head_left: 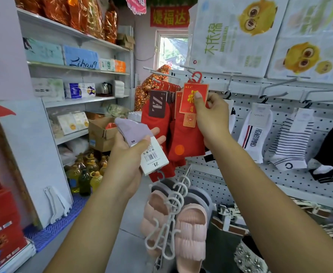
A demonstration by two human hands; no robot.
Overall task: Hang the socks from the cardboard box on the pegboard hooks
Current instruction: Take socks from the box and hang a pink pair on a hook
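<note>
My right hand [211,115] pinches the red card label of a pair of red socks [185,140], whose red plastic hanger [197,76] sits at the tip of a white pegboard hook [187,67]. More red socks [157,113] hang just behind on the left. My left hand [134,154] holds a pair of lilac socks [132,129] with a white barcode label, palm up, below and left of the red ones. The white dotted pegboard [291,180] runs to the right. An open cardboard box [100,133] stands on the floor behind my left hand.
Striped, white and black socks [291,142] hang on hooks to the right. Pink slippers [189,237] hang on white hangers below my hands. Shelves with tissue packs line the left wall, oil bottles [88,174] stand on the floor, and red cartons [2,223] stack at the near left.
</note>
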